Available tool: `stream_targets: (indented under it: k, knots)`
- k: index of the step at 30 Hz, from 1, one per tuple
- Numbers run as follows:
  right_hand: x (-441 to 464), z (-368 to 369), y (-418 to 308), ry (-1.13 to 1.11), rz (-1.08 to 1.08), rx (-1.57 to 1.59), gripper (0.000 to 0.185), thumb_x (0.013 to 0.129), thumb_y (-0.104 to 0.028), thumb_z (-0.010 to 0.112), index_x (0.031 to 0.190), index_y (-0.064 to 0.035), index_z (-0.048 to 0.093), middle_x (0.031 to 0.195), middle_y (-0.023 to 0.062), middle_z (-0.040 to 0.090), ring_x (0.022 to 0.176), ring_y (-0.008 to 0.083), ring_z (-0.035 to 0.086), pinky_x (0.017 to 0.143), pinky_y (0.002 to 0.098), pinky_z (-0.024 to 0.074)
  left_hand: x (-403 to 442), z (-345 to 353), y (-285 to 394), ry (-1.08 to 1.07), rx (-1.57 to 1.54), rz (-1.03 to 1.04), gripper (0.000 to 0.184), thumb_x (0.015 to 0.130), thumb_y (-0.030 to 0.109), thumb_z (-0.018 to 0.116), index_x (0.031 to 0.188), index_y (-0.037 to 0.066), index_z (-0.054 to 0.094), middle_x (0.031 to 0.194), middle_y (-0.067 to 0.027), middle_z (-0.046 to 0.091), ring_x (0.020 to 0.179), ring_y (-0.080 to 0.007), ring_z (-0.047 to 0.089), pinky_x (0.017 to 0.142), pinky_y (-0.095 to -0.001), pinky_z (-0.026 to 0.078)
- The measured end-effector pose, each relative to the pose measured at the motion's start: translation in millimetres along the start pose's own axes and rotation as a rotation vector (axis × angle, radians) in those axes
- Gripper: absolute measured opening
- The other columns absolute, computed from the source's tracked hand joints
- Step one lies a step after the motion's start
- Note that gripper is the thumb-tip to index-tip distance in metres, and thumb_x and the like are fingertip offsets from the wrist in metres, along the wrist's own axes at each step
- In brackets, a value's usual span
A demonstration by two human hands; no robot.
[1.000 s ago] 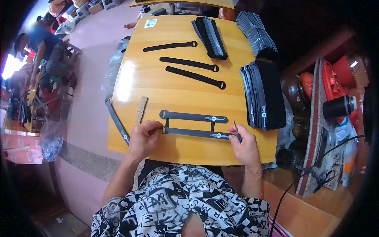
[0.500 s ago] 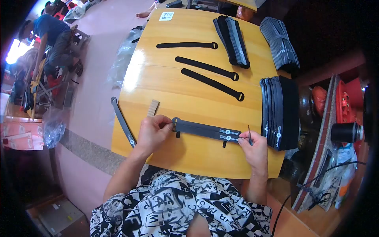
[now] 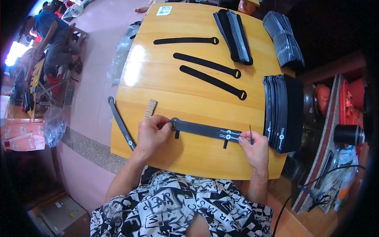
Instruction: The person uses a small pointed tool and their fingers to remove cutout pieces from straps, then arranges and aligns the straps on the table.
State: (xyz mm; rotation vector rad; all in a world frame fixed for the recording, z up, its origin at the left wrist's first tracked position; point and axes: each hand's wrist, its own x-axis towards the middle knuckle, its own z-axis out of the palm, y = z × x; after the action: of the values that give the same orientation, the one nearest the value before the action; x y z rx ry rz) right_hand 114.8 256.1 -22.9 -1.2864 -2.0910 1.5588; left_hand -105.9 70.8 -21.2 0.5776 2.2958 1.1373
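My left hand (image 3: 151, 135) pinches the ring end of dark grey cable straps (image 3: 201, 128); two printed labels show one above the other at their right end. There my right hand (image 3: 256, 152) holds that end between thumb and finger. A thin dark pointed tool (image 3: 251, 133) also sticks up from the right hand; its kind I cannot make out. Small black tabs (image 3: 225, 144) show below the straps' lower edge. Just beyond my left hand lies a ridged tan strip (image 3: 151, 108). A single grey strap (image 3: 121, 123) lies at the table's left edge.
Three black straps (image 3: 213, 81) lie apart on the wooden table (image 3: 158, 87). A strap bundle (image 3: 233, 37) is at the back, a tied grey bundle (image 3: 283, 39) at the back right, and a strap stack (image 3: 284, 112) at the right edge. Another person (image 3: 53, 37) sits far left.
The view has shifted slightly. Both hands keep their hold on the straps, with hardly any movement.
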Motion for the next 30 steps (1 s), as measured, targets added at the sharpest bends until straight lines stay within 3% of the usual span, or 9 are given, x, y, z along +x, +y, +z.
stream_targets:
  k: [18, 24, 30]
  knots:
    - [4.6, 2.5, -5.2, 0.038, 0.074, 0.007, 0.011, 0.074, -0.007, 0.065, 0.078, 0.0024, 0.061, 0.060, 0.0015, 0.058, 0.053, 0.0046, 0.050, 0.046, 0.0210, 0.0393, -1.2, 3.5, 9.1, 0.052, 0.043, -0.037, 0.009, 0.075, 0.005, 0.063, 0.076, -0.004, 0.064, 0.065, -0.0054, 0.063, 0.059, -0.0083, 0.056, 0.054, -0.0227, 0.045]
    - [4.2, 6.8, -10.4, 0.110, 0.082, -0.106, 0.012, 0.072, -0.009, 0.066, 0.075, 0.0015, 0.062, 0.058, 0.0023, 0.058, 0.051, 0.0061, 0.051, 0.048, 0.0222, 0.0415, -0.7, 6.3, 2.2, 0.083, 0.049, 0.035, 0.009, 0.074, 0.005, 0.063, 0.079, -0.003, 0.065, 0.062, -0.0103, 0.064, 0.055, -0.0107, 0.060, 0.052, -0.0240, 0.047]
    - [5.4, 9.1, -12.3, 0.092, 0.148, -0.129, 0.010, 0.073, -0.008, 0.066, 0.077, 0.0009, 0.062, 0.058, 0.0033, 0.059, 0.051, 0.0062, 0.052, 0.047, 0.0224, 0.0414, -0.7, 6.4, -7.6, 0.064, 0.012, -0.010, 0.012, 0.076, 0.008, 0.063, 0.078, -0.004, 0.064, 0.064, -0.0077, 0.063, 0.060, -0.0100, 0.059, 0.055, -0.0227, 0.047]
